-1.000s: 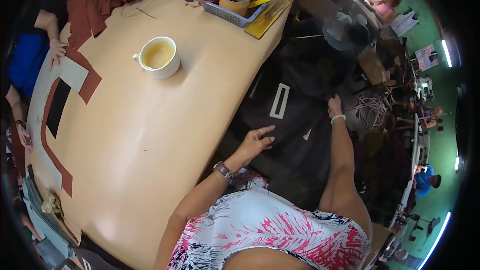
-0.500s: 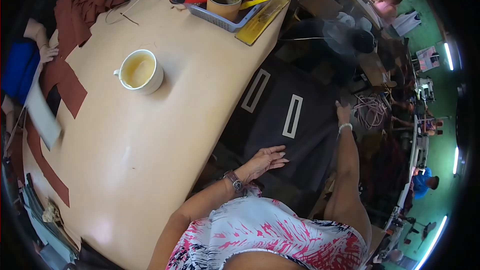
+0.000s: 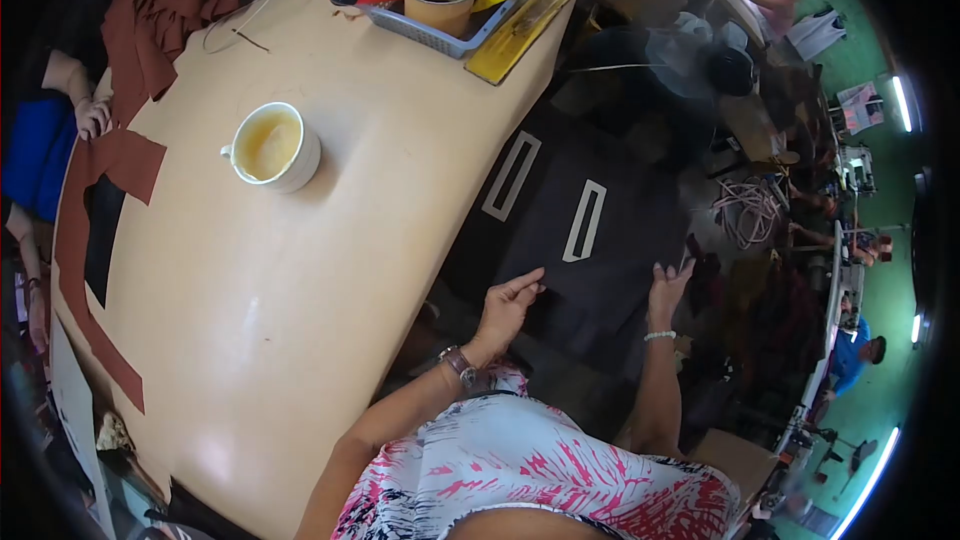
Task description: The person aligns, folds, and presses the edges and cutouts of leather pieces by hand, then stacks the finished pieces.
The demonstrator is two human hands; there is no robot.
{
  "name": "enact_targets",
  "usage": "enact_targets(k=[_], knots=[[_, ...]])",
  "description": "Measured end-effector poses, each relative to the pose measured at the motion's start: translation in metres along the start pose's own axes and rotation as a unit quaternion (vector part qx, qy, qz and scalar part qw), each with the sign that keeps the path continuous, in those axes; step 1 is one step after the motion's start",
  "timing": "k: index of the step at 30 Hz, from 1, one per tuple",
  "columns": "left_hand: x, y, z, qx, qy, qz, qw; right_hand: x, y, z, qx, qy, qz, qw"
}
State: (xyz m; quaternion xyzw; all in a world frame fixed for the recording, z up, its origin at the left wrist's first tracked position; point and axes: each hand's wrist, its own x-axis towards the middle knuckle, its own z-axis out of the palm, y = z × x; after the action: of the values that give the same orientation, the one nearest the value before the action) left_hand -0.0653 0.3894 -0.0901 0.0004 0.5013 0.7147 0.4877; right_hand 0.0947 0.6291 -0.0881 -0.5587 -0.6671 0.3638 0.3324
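Observation:
A dark cloth piece (image 3: 620, 240) hangs beside the table, at its right edge. Two pale rectangular outline strips lie on it: a whiter strip (image 3: 571, 241) nearer me and a greyer strip (image 3: 531, 152) farther off. My left hand (image 3: 508, 312) has thumb and fingers pinched together at the cloth's near side, below the whiter strip. At the cloth's right edge, my right hand (image 3: 666, 295) grips the fabric between thumb and fingers.
The tan-topped table (image 3: 330, 310) carries a white cup (image 3: 309, 152) of yellowish stuff, a blue-grey basket (image 3: 425, 34) and brown fabric (image 3: 75, 270). Another person's hand (image 3: 93, 117) rests at the far left edge. Coiled cord (image 3: 748, 212) lies to the right.
My right hand has come nearer to me along the cloth. My left hand has shifted left and up, its fingers now pinched. At far left, the co-worker's pale sheet has moved down from the brown fabric.

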Motion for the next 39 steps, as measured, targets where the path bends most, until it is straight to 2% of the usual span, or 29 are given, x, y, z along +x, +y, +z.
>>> enact_targets(k=[2,5,6,8,11,14,16,18,22,25,28,30,32,34,37,39], knots=[[-0.01,0.009,0.005,0.064,-0.001,0.105,0.992,-0.011,-0.022,0.004,-0.09,-0.034,-0.005,0.995],[-0.022,0.018,-0.004,0.159,-0.014,0.071,0.985,-0.027,-0.019,0.007,-0.2,-0.094,0.012,0.975],[-0.022,0.011,-0.009,0.14,-0.029,0.015,0.99,-0.033,-0.007,0.007,-0.234,-0.119,0.023,0.965],[-0.018,-0.007,-0.023,0.103,-0.055,-0.096,0.989,-0.034,0.023,0.007,-0.239,-0.096,0.013,0.966],[-0.015,-0.001,-0.027,-0.047,0.002,-0.185,0.982,-0.041,0.022,0.007,-0.218,-0.071,0.02,0.973],[-0.003,-0.008,-0.042,-0.113,0.04,-0.153,0.981,-0.044,0.017,0.012,-0.205,-0.051,0.025,0.977],[-0.002,-0.005,-0.041,-0.119,0.047,-0.184,0.975,-0.045,0.015,0.013,-0.225,-0.049,0.007,0.973],[0.001,-0.019,-0.048,-0.114,0.025,-0.188,0.975,-0.044,0.003,0.006,-0.24,-0.086,-0.013,0.967],[0.0,-0.027,-0.045,-0.076,0.049,-0.217,0.972,-0.044,-0.002,-0.007,-0.264,-0.139,-0.019,0.954],[-0.001,-0.026,-0.041,-0.049,0.06,-0.218,0.973,-0.048,-0.014,-0.01,-0.397,-0.091,-0.115,0.906],[-0.002,-0.03,-0.044,-0.03,0.055,-0.211,0.976,-0.036,-0.035,0.027,-0.382,-0.015,-0.363,0.85],[-0.001,-0.034,-0.046,-0.008,0.049,-0.201,0.978,-0.034,-0.054,0.077,-0.267,-0.091,-0.261,0.923],[-0.008,-0.026,-0.044,-0.003,0.055,-0.186,0.981,-0.044,-0.085,0.125,-0.213,-0.183,-0.213,0.936],[-0.012,-0.022,-0.049,0.004,0.054,-0.174,0.983,-0.043,-0.095,0.161,-0.27,-0.175,-0.33,0.887],[-0.011,-0.02,-0.053,0.028,0.041,-0.146,0.988,-0.036,-0.124,0.182,-0.412,-0.242,-0.217,0.851],[-0.007,-0.017,-0.047,0.07,0.038,-0.109,0.991,-0.028,-0.118,0.194,-0.431,-0.225,-0.233,0.842]])
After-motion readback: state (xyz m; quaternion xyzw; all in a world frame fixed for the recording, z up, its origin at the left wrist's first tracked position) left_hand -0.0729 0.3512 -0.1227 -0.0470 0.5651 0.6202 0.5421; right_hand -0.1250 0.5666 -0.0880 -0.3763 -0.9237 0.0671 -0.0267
